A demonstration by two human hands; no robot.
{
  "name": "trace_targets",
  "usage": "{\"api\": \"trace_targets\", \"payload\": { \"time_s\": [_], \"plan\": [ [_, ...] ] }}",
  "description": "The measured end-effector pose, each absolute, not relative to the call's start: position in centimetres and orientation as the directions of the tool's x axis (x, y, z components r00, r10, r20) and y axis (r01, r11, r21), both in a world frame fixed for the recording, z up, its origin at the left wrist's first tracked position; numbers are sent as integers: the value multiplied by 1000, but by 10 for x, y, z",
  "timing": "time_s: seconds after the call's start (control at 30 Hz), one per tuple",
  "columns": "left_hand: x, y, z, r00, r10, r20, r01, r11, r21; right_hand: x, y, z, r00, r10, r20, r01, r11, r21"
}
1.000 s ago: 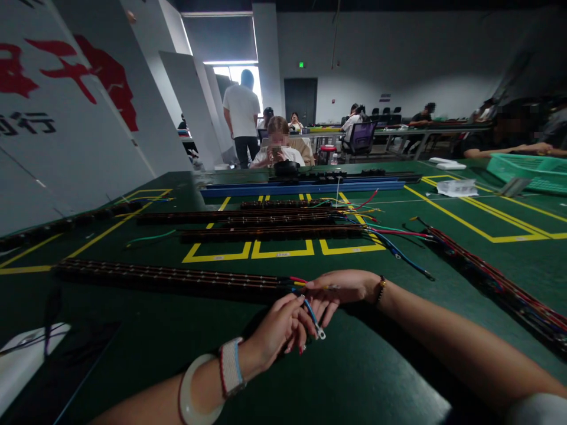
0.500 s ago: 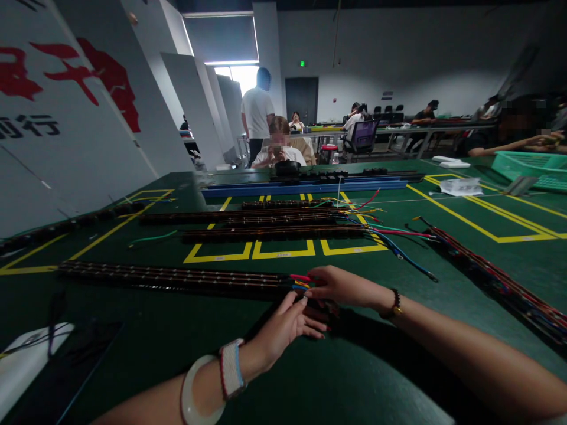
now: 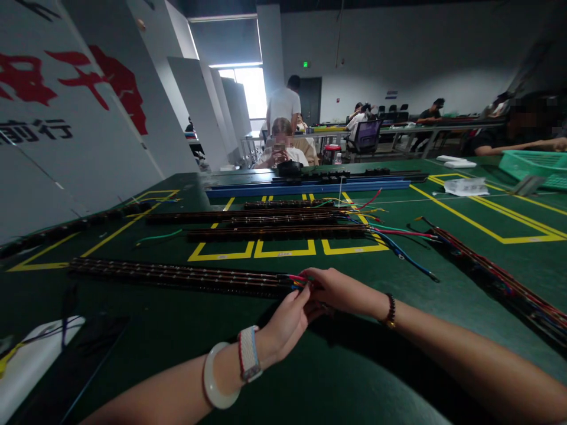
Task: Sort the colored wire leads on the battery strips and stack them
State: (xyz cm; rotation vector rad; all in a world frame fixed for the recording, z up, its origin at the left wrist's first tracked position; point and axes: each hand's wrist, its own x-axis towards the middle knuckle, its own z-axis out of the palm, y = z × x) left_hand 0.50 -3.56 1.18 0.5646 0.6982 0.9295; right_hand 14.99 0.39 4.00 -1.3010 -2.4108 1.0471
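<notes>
Gathering wires (image 3: 296, 278), I'd guess: my L hand (image 3: 284, 323) & R hand (image 3: 340, 290) pinch them at R end of strip (image 3: 177, 273), well short of table (image 3: 186, 324) far edge. Next prob. needs steady grip.

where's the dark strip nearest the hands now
In the head view, the dark strip lies left of centre on the green table, nearer than the central yellow tape, its coloured wires at the left hand and right hand.

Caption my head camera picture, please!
Left hand and right hand meet at colored wires of a dark strip on a green table.
</notes>
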Motion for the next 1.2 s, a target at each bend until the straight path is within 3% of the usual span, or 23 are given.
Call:
{"api": "trace_targets", "payload": {
  "time_s": [0.2,0.37,0.5,0.67,0.77,0.87,1.0,1.2],
  "plan": [
    [5,-33,7,409,855,-320,-516,506,691,140,-4,42,-497,861,-113,845,449,-291],
    [4,-33,9,419,840,-345,-522,533,666,132,-13,44,-468,874,-129,883,467,-39],
    [4,-34,14,420,826,-377,-521,559,645,130,-18,44,-498,860,-112,856,508,95],
    [3,-34,13,424,810,-404,-489,580,651,137,-21,46,-651,754,-91,739,656,151],
    [2,-33,10,411,807,-424,-492,588,642,146,-17,55,-713,694,-100,688,720,93],
    [2,-32,7,422,810,-406,-514,583,629,156,-11,68,-681,721,-126,732,674,-104],
    [1,-31,4,472,819,-326,-541,561,627,164,1,78,-621,749,-229,753,491,-439],
    [0,-27,1,512,810,-286,-568,569,595,172,20,70,-671,646,-364,621,221,-752]
  ]
}}
